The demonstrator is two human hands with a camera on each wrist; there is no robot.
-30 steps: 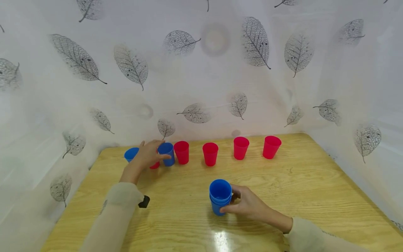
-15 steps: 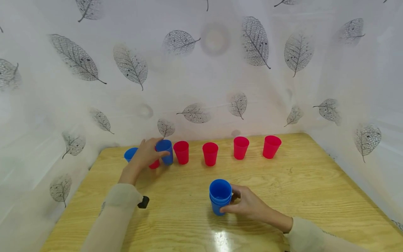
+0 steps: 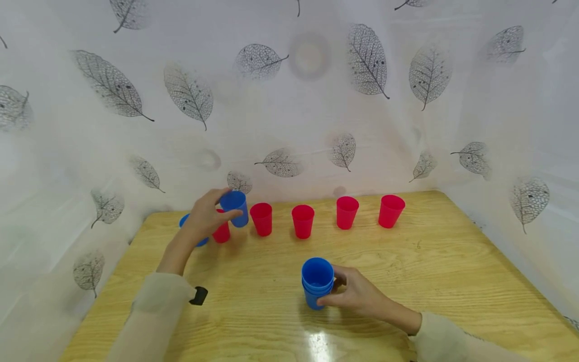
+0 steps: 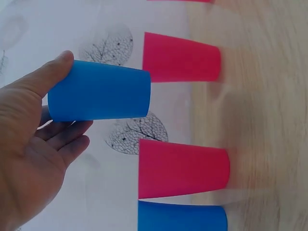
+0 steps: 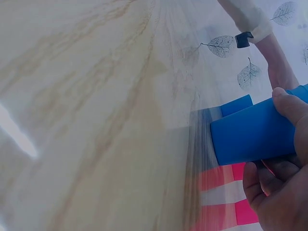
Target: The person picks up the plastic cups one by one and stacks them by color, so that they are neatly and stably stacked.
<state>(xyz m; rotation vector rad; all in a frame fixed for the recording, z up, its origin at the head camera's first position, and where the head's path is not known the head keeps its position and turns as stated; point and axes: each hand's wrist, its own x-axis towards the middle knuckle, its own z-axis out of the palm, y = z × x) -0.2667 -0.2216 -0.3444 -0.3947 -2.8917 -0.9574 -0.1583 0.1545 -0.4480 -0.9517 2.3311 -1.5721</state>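
My left hand [image 3: 203, 217] pinches a blue plastic cup [image 3: 235, 210] near its rim, with the thumb on one side and fingers on the other. In the left wrist view that upright blue cup [image 4: 101, 91] is raised above the bases of the red cups. Right beside it in the head view is a red cup [image 3: 221, 232], and another blue cup [image 3: 202, 242] is partly hidden behind the left hand. Toward the front, my right hand [image 3: 362, 294] grips a stack of nested blue cups [image 3: 313, 296] from the right side, close over the tabletop.
More red cups stand in a spaced row along the back of the wooden table [image 3: 253, 311]: one red cup [image 3: 262, 219], then a red cup [image 3: 302, 221], a red cup [image 3: 347, 213] and a red cup [image 3: 391, 211]. Behind rises a leaf-patterned white sheet [image 3: 289, 115].
My left hand has closed on the back blue cup and lifted it upward off the table, slightly to the left. The right hand and its stack stay in place.
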